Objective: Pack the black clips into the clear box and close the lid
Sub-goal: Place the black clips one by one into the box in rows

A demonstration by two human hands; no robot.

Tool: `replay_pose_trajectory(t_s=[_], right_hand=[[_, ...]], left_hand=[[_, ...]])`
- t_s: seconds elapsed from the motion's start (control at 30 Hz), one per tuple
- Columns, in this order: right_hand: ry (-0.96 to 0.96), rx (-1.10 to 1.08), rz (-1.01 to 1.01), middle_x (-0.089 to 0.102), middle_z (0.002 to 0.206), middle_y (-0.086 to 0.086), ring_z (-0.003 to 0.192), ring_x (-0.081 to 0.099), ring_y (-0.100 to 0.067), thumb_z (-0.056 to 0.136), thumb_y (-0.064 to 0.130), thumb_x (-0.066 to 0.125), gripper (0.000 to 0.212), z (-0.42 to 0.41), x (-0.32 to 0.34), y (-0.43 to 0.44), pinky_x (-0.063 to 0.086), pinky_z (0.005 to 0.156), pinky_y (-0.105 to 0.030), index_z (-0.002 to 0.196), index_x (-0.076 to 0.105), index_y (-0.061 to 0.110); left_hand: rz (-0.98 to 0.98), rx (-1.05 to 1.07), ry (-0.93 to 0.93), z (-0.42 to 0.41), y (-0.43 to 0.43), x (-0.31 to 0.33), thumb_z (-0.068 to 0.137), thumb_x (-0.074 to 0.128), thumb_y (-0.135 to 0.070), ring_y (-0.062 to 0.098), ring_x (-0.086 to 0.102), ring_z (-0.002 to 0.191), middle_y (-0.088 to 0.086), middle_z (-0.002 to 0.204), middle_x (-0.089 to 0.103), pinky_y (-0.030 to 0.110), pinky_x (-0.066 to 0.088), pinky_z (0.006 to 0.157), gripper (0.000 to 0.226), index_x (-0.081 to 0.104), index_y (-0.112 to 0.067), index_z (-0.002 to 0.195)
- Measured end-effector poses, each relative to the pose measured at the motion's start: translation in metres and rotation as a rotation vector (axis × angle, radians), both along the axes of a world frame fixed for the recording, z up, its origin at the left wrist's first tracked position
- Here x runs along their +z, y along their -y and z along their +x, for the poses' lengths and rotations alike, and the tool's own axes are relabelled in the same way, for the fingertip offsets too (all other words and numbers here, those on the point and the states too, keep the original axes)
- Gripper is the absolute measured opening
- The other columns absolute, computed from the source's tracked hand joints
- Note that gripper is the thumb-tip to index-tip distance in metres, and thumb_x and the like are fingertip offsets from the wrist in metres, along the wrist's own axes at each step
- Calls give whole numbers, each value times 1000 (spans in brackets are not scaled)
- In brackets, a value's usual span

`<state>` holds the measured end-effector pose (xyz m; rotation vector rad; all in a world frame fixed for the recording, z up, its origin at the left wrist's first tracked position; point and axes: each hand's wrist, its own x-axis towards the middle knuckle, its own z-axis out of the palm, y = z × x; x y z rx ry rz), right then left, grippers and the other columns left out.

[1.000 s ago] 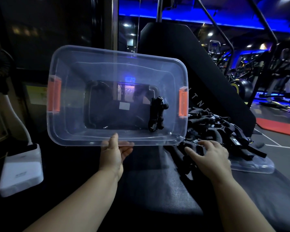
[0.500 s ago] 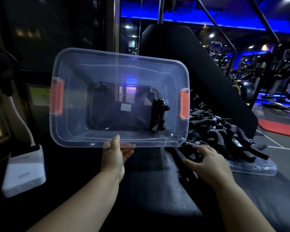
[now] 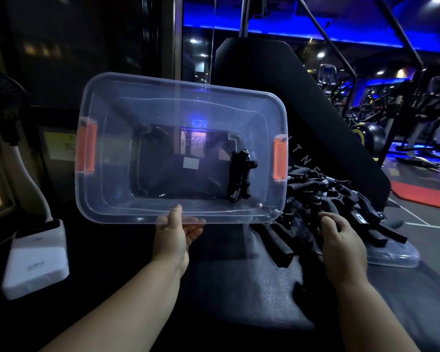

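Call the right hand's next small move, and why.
Probably close the right hand on one clip from the pile and carry it into the clear box. The left hand pinches the box's near rim, its opening facing the camera; only one black clip is inside, and the right hand rests on the pile atop the lid.

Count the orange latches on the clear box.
2. The left latch sits on the left end of the box; the right latch sits on its right end. The box is clear, so none seems hidden.
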<state>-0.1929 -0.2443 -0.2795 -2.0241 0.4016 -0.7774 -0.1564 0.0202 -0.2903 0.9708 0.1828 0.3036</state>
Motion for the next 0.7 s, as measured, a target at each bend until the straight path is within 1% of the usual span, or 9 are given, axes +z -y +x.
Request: replay_pose_trajectory(t_s=[0.1,0.17,0.27,0.37,0.47,0.53,0.6,0.63,0.7], right_hand=[[4,-17,-20,65,88,3,88,58,-19,85,58,44,39,1,-1,3,37,69,-31,102,65,30],[11,-32,-48,68,87,2,88,60,-20,92,54,50,34,3,-2,4,37,66,-30,102,67,27],[30,-70,-84,68,86,0,88,61,-23,93,47,52,29,4,-2,6,38,68,-31,102,68,25],[13,-95,-138,61,80,-1,82,53,-22,96,38,49,27,2,2,10,35,68,-32,104,67,20],[-142,-92,-258,58,81,-4,80,50,-24,95,36,46,22,5,13,20,34,66,-32,100,63,21],[-279,-97,-363,60,89,-9,80,51,-27,91,35,50,20,12,23,28,38,68,-32,94,61,20],[-362,-94,-464,61,99,-15,82,53,-29,86,31,54,16,21,33,34,41,69,-33,90,60,17],[-396,-85,-506,61,101,-16,85,55,-32,84,26,55,15,27,38,35,42,70,-33,93,58,15],[-468,-64,-567,60,102,-16,88,56,-33,85,20,56,22,37,47,34,41,72,-35,104,47,11]], left_hand=[[-4,-3,5,1,0,-2,99,45,-26,19,67,63,3,57,64,30,52,62,9,47,-17,101],[-4,-5,10,2,0,-2,99,44,-26,18,67,62,3,56,64,30,52,62,11,47,-16,102],[0,-5,12,3,-1,-3,99,45,-26,19,67,63,5,60,64,30,52,62,16,46,-12,108],[13,-4,9,3,-1,-3,99,45,-26,19,67,64,7,65,63,30,52,63,18,45,-11,109],[13,-4,11,3,0,-3,99,45,-26,18,67,63,8,65,63,30,52,63,18,45,-11,109],[15,-4,10,4,0,-4,99,45,-26,17,67,60,9,67,62,30,52,62,20,44,-10,110],[15,-1,3,5,0,-4,99,44,-26,16,67,59,11,69,62,29,52,61,20,44,-9,110],[11,0,0,5,0,-4,99,44,-26,16,67,59,12,70,62,29,51,60,18,44,-10,108],[0,2,-5,5,0,-3,99,45,-26,17,66,59,11,70,61,28,51,59,12,44,-14,102]])
